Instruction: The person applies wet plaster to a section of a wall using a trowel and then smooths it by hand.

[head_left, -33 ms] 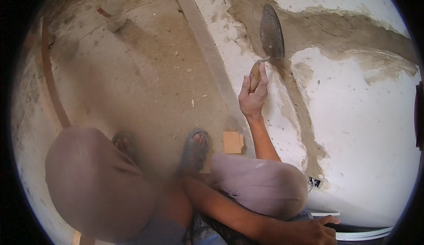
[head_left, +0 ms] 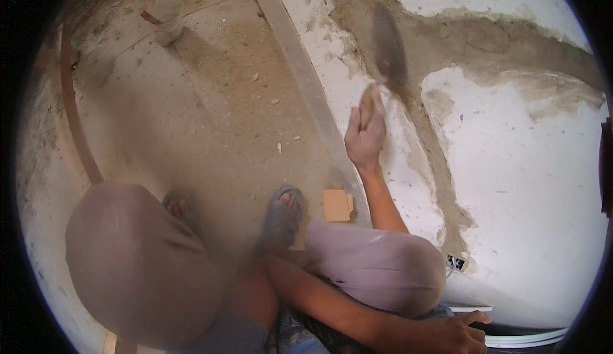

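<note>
My right hand [head_left: 366,138] is closed round the wooden handle of a pointed trowel [head_left: 389,47]. The trowel's dark blade, smeared by motion, lies over a band of grey-brown mortar [head_left: 485,44] on a white wall [head_left: 523,156]. I cannot tell whether the blade presses on the mortar. A narrower mortar strip runs from there down the wall toward a small socket box [head_left: 455,263] with loose wires. My left forearm crosses low in front of my right knee, and my left hand [head_left: 461,335] rests at the lower right, fingers loosely apart, with nothing visible in it.
A flat skirting strip [head_left: 297,60] runs along the foot of the wall. A tan square piece [head_left: 338,205] lies beside it. On the dusty floor stands a pale bucket [head_left: 168,31] with something red at its rim. White tubing [head_left: 527,339] curves at the lower right.
The trowel blade has gone from sharp to blurred, turning slightly with my right wrist. My left hand has stayed where it was.
</note>
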`<state>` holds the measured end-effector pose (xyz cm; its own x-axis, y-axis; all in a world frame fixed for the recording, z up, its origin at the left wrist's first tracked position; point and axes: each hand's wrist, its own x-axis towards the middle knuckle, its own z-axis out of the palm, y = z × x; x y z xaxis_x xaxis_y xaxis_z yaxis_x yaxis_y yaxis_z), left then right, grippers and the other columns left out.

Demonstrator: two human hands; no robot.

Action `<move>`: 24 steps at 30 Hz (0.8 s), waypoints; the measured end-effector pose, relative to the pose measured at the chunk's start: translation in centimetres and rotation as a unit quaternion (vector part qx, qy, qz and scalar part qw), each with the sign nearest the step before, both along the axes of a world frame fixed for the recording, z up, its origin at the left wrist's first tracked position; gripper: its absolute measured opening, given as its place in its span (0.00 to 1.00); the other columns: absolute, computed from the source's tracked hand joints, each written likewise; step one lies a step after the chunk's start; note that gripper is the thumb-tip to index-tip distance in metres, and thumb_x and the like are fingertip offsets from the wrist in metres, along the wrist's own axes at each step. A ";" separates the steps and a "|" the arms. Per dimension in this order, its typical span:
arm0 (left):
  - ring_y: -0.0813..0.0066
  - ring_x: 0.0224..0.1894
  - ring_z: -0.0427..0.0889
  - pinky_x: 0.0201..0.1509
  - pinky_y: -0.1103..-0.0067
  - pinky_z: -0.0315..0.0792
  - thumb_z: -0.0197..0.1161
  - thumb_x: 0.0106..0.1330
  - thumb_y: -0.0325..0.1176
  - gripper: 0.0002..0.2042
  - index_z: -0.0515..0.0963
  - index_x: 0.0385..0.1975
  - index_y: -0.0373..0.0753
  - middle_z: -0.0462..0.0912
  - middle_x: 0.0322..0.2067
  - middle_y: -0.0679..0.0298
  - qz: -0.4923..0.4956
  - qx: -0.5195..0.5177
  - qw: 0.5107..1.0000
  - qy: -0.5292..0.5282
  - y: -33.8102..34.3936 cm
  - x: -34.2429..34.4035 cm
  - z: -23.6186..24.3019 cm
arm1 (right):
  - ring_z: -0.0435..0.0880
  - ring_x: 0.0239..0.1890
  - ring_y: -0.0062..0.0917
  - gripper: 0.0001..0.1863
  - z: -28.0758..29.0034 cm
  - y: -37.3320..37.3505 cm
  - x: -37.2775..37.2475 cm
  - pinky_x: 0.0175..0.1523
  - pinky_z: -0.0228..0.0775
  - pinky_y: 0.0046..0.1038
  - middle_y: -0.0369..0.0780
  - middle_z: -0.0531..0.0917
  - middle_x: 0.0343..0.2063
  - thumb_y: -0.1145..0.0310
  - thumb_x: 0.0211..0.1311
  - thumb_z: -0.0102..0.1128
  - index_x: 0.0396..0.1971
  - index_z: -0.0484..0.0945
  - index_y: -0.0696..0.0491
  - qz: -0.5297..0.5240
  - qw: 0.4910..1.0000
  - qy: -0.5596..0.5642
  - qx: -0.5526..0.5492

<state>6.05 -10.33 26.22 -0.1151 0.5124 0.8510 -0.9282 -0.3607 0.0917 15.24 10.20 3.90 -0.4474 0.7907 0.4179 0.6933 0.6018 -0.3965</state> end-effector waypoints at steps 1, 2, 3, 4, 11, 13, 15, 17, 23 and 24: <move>0.59 0.51 0.81 0.67 0.47 0.55 0.66 0.63 0.45 0.21 0.80 0.52 0.40 0.84 0.41 0.57 -0.013 0.008 1.000 0.005 -0.3 -0.1 -0.1 | 0.77 0.61 0.45 0.30 1.4 0.2 -0.8 0.63 0.71 0.38 0.52 0.75 0.61 0.74 0.68 0.57 0.69 0.62 0.57 -0.005 0.999 -0.042 -0.020; 0.59 0.51 0.81 0.67 0.48 0.55 0.66 0.63 0.45 0.21 0.81 0.52 0.41 0.85 0.41 0.58 -0.012 0.009 1.000 0.002 -0.3 0.1 0.0 | 0.78 0.60 0.47 0.30 2.1 0.6 -1.3 0.62 0.71 0.39 0.53 0.77 0.59 0.74 0.67 0.57 0.68 0.63 0.56 -0.005 0.996 -0.081 -0.042; 0.59 0.51 0.81 0.66 0.48 0.55 0.66 0.62 0.45 0.21 0.81 0.52 0.41 0.85 0.41 0.58 -0.012 0.009 1.000 -0.003 -0.4 0.3 0.0 | 0.78 0.60 0.48 0.29 2.0 0.5 -1.2 0.63 0.70 0.39 0.53 0.77 0.58 0.73 0.68 0.57 0.68 0.63 0.56 -0.003 0.999 -0.047 -0.025; 0.59 0.51 0.81 0.66 0.49 0.56 0.66 0.62 0.45 0.21 0.81 0.52 0.41 0.85 0.41 0.58 -0.006 0.005 1.000 -0.001 -0.3 0.3 0.0 | 0.77 0.60 0.49 0.29 1.7 0.2 -1.6 0.63 0.70 0.40 0.54 0.77 0.58 0.72 0.69 0.56 0.68 0.63 0.56 0.005 1.000 -0.008 -0.012; 0.59 0.49 0.81 0.61 0.58 0.61 0.66 0.62 0.44 0.21 0.81 0.52 0.41 0.85 0.40 0.59 -0.024 -0.012 1.000 -0.008 0.0 0.3 0.0 | 0.75 0.64 0.47 0.29 2.8 0.1 -1.5 0.66 0.67 0.39 0.52 0.72 0.65 0.70 0.71 0.55 0.69 0.61 0.55 -0.009 0.989 -0.087 -0.116; 0.59 0.49 0.81 0.61 0.59 0.62 0.67 0.61 0.43 0.21 0.81 0.52 0.41 0.85 0.40 0.58 -0.041 0.005 0.999 0.000 0.4 0.4 -0.3 | 0.75 0.64 0.46 0.28 2.4 0.2 -1.5 0.67 0.66 0.38 0.51 0.72 0.65 0.69 0.71 0.54 0.69 0.62 0.55 -0.010 0.996 -0.027 -0.082; 0.59 0.48 0.81 0.60 0.60 0.63 0.67 0.61 0.43 0.21 0.81 0.51 0.40 0.84 0.39 0.58 -0.019 -0.005 1.000 0.013 0.7 0.2 -0.7 | 0.77 0.62 0.45 0.28 1.9 0.4 -1.8 0.66 0.67 0.37 0.50 0.71 0.66 0.69 0.71 0.54 0.69 0.62 0.55 -0.010 0.999 -0.027 -0.022; 0.58 0.47 0.81 0.60 0.60 0.64 0.67 0.60 0.42 0.21 0.81 0.51 0.40 0.84 0.39 0.57 -0.023 -0.008 1.000 0.005 0.6 0.2 -0.4 | 0.80 0.56 0.45 0.30 2.3 0.9 -1.5 0.60 0.71 0.38 0.51 0.77 0.57 0.71 0.69 0.56 0.70 0.62 0.54 0.000 0.996 -0.065 -0.063; 0.57 0.47 0.81 0.61 0.59 0.64 0.68 0.60 0.39 0.20 0.81 0.51 0.39 0.84 0.37 0.57 -0.039 -0.016 0.999 0.012 0.7 0.4 -0.4 | 0.83 0.43 0.40 0.33 3.1 -0.9 0.9 0.51 0.76 0.34 0.50 0.80 0.47 0.77 0.65 0.60 0.69 0.60 0.56 0.024 0.998 0.056 -0.008; 0.57 0.47 0.81 0.61 0.58 0.64 0.67 0.61 0.39 0.20 0.81 0.51 0.39 0.84 0.37 0.56 -0.044 -0.014 0.999 0.015 0.8 0.6 -0.4 | 0.82 0.43 0.39 0.34 2.9 -1.1 1.3 0.50 0.76 0.34 0.50 0.80 0.46 0.78 0.64 0.60 0.69 0.60 0.56 0.037 0.997 0.069 0.000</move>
